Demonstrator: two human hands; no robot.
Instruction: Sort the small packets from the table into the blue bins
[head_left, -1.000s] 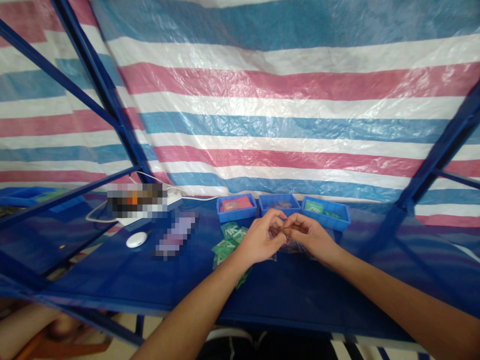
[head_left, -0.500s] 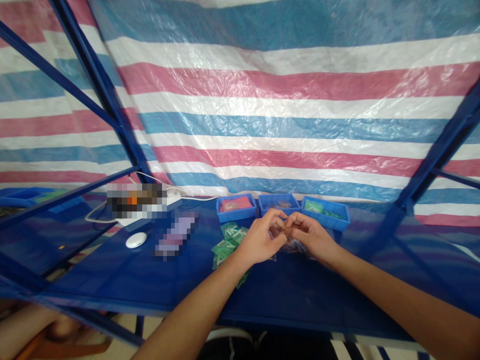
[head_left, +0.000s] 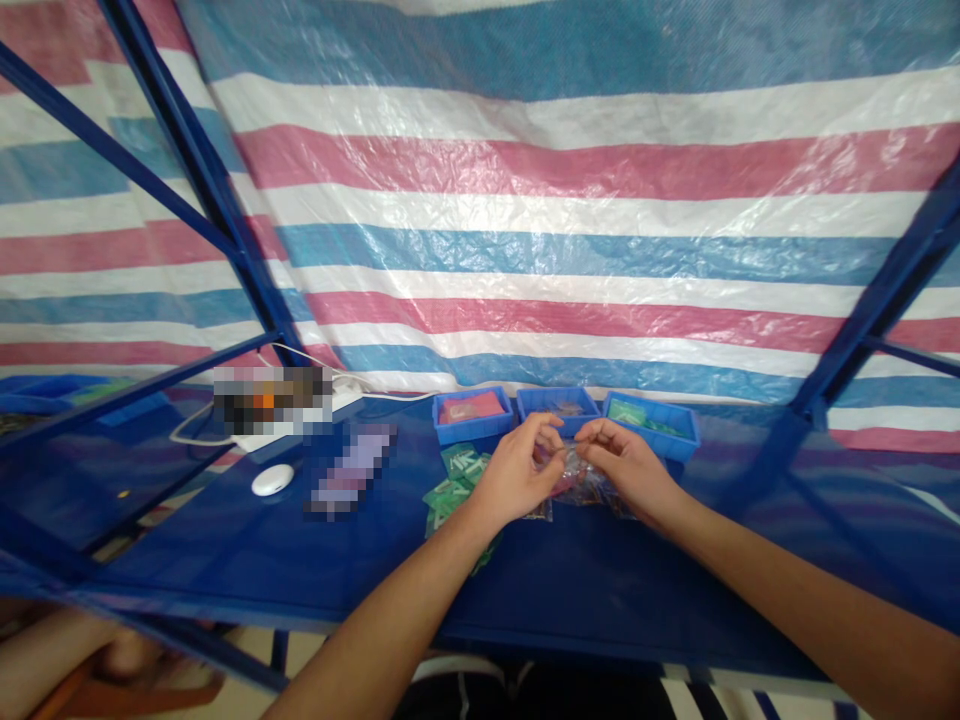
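Observation:
My left hand (head_left: 521,470) is curled above the middle of the blue table, its thumb and fingertips bent toward the right. Facing it, my right hand (head_left: 626,465) has its thumb and fingers drawn together in a pinch. A tiny item seems to be between the fingertips, too small to name. Below and between the hands lie small clear plastic bags (head_left: 581,488) with dark thin contents, partly covered by my fingers. Green packets (head_left: 454,490) with white pieces are heaped just left of my left hand, some hidden by the forearm.
Behind the hands stand three blue bins: one with pink packets (head_left: 472,437), a middle bin (head_left: 559,398), and one with green packets (head_left: 664,443). A white round object (head_left: 272,480) and a blurred-out strip (head_left: 351,470) lie left. Blue frame posts (head_left: 862,320) flank the table (head_left: 600,600).
My hands have drawn slightly apart, the fingertips no longer meeting. More of the clear bags shows between them. The bins and green packets have stayed put.

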